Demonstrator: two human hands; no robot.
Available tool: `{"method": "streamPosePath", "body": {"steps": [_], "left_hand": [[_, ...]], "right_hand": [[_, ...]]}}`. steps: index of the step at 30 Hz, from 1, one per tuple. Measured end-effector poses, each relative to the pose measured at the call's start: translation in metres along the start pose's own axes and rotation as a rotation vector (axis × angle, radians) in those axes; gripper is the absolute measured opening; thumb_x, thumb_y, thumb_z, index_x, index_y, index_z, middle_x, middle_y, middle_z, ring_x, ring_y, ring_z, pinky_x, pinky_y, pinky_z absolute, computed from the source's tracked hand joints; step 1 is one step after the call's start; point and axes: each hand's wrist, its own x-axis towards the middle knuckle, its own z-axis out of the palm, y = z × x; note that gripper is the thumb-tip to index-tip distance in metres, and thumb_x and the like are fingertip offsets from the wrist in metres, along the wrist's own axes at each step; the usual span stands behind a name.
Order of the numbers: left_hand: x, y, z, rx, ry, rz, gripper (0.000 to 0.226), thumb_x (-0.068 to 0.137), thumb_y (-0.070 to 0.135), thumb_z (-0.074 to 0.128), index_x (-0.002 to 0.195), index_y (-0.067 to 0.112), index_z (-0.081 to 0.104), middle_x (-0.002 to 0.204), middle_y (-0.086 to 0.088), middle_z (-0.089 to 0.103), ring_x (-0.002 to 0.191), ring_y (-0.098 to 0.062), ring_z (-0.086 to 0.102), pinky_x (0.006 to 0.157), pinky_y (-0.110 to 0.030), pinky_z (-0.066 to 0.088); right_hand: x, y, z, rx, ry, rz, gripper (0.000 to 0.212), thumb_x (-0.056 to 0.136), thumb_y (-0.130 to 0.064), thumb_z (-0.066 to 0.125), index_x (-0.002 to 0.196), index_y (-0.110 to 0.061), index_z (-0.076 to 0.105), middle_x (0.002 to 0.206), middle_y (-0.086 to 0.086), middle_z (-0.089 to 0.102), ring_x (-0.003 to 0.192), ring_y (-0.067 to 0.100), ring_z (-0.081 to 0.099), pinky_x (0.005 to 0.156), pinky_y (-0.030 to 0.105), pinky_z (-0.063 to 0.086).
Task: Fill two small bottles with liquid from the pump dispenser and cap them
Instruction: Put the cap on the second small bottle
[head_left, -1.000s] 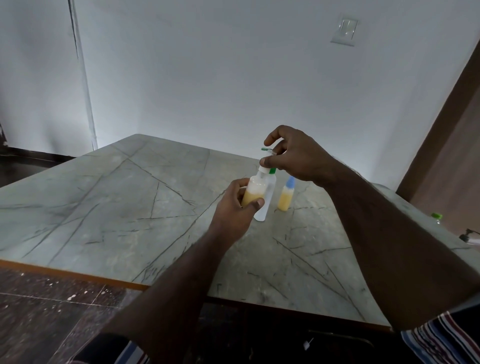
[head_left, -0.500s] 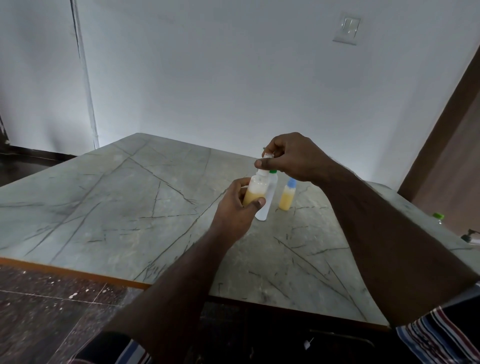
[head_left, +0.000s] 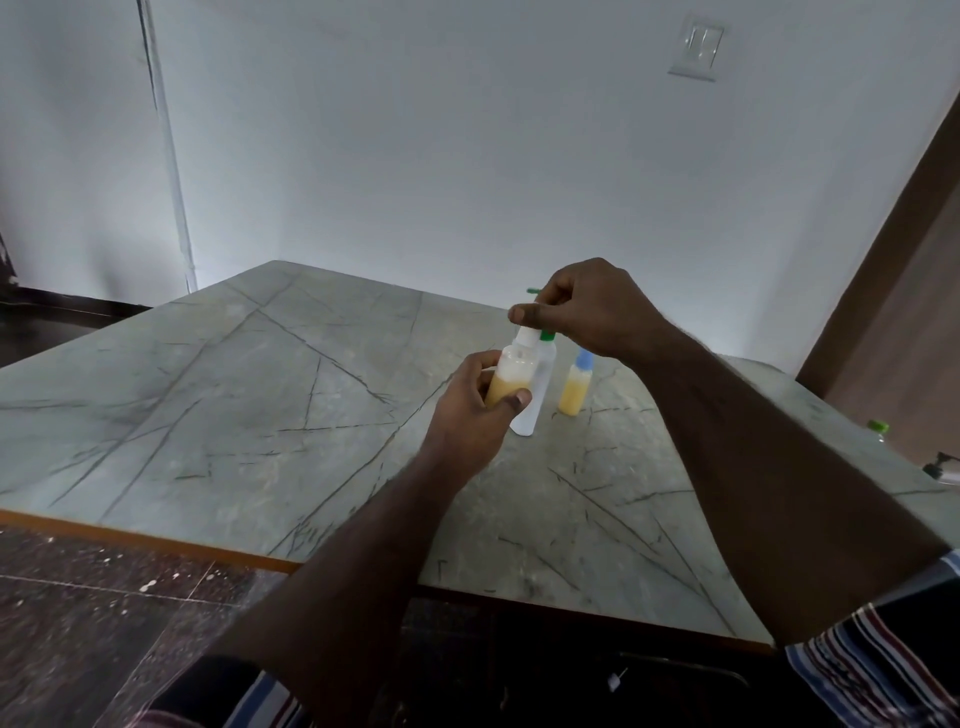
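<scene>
My left hand (head_left: 467, 421) grips a small clear bottle (head_left: 511, 376), about half full of yellow liquid, held just above the table. My right hand (head_left: 587, 306) pinches the white cap (head_left: 527, 338) sitting on that bottle's neck. Right behind it stands the translucent pump dispenser (head_left: 537, 405); its green spout (head_left: 532, 291) pokes out past my right fingers. A second small bottle (head_left: 575, 392) with yellow liquid and a blue cap stands upright on the table (head_left: 260, 415) just to the right.
The grey marble-patterned table has a wooden front edge (head_left: 156, 543) close to me. At the far right edge sit a green-capped bottle (head_left: 878, 428) and a dark pump top (head_left: 940, 465). White walls rise behind, with a brown door frame (head_left: 883, 249) on the right.
My right hand's fingers, spread above the bottle a second ago, have closed down around the white cap. My left hand and the bottle have stayed in place.
</scene>
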Motion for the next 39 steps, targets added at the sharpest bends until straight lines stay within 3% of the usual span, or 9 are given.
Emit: {"method": "streamPosePath", "body": {"steps": [4,6,12,15,18,24,28,35,39], "left_hand": [[0.001,0.0,0.001,0.004,0.0,-0.005,0.051,0.093,0.027,0.07,0.137,0.024,0.045,0.134,0.005,0.057,0.118,-0.018,0.059,0.098,-0.037,0.053],[0.002,-0.001,0.001,-0.003,0.002,-0.009,0.051,0.093,0.027,0.071,0.136,0.025,0.045,0.13,0.008,0.057,0.117,-0.018,0.059,0.096,-0.035,0.054],[0.002,-0.002,0.0,-0.003,0.001,-0.006,0.051,0.093,0.028,0.071,0.137,0.023,0.046,0.134,0.003,0.059,0.116,-0.019,0.06,0.098,-0.039,0.055],[0.003,-0.003,0.0,-0.004,0.001,-0.01,0.05,0.093,0.028,0.071,0.136,0.024,0.046,0.13,0.006,0.058,0.114,-0.016,0.059,0.092,-0.031,0.054],[0.004,-0.004,0.0,-0.004,0.003,-0.007,0.049,0.092,0.029,0.072,0.134,0.026,0.046,0.126,0.009,0.058,0.112,-0.016,0.06,0.09,-0.03,0.054],[0.002,-0.003,-0.001,-0.004,0.002,-0.009,0.05,0.093,0.029,0.071,0.136,0.025,0.046,0.122,0.012,0.055,0.112,-0.015,0.06,0.089,-0.029,0.053],[0.002,-0.003,-0.002,-0.014,0.001,-0.018,0.049,0.093,0.029,0.071,0.135,0.025,0.046,0.124,0.011,0.056,0.112,-0.015,0.059,0.086,-0.027,0.052],[0.002,-0.002,-0.001,-0.005,0.01,-0.013,0.051,0.093,0.029,0.071,0.137,0.024,0.046,0.133,0.004,0.059,0.114,-0.017,0.06,0.094,-0.035,0.055],[0.001,0.0,-0.002,-0.012,0.005,-0.011,0.051,0.093,0.028,0.071,0.137,0.022,0.046,0.134,0.003,0.059,0.115,-0.018,0.06,0.097,-0.036,0.055]], "right_hand": [[-0.003,-0.002,-0.006,0.125,-0.129,-0.004,0.038,0.09,-0.036,0.071,0.123,-0.018,0.066,0.111,-0.008,0.067,0.092,0.005,0.062,0.067,0.015,0.042],[-0.004,-0.001,-0.012,0.188,-0.177,-0.026,0.032,0.09,-0.022,0.072,0.122,-0.019,0.068,0.108,-0.008,0.07,0.092,0.006,0.065,0.067,0.013,0.043],[0.0,-0.001,0.002,0.008,-0.002,0.011,0.044,0.083,-0.052,0.073,0.105,-0.014,0.073,0.099,-0.003,0.071,0.089,0.012,0.064,0.068,0.02,0.047],[-0.002,-0.001,-0.006,0.169,-0.144,0.011,0.043,0.087,-0.026,0.075,0.128,-0.018,0.063,0.113,-0.003,0.069,0.092,0.006,0.065,0.064,0.012,0.046],[-0.004,0.0,-0.01,0.236,-0.166,0.0,0.037,0.086,-0.009,0.074,0.122,-0.015,0.067,0.102,-0.003,0.072,0.084,0.007,0.067,0.06,0.008,0.046],[-0.007,-0.007,0.005,0.039,-0.046,-0.007,0.041,0.086,-0.042,0.074,0.118,-0.018,0.068,0.097,-0.009,0.065,0.086,0.007,0.06,0.073,0.022,0.046],[-0.009,-0.007,-0.003,0.297,-0.207,0.039,0.054,0.087,-0.013,0.074,0.137,-0.018,0.054,0.121,0.004,0.068,0.104,0.015,0.067,0.091,0.035,0.058],[-0.01,-0.008,0.007,0.129,-0.032,0.059,0.063,0.08,-0.046,0.079,0.133,-0.018,0.056,0.102,-0.006,0.062,0.093,0.012,0.061,0.075,0.022,0.045],[-0.011,-0.003,0.001,0.349,-0.191,0.063,0.067,0.084,-0.01,0.076,0.144,-0.016,0.047,0.118,0.004,0.069,0.102,0.014,0.068,0.091,0.031,0.056]]}}
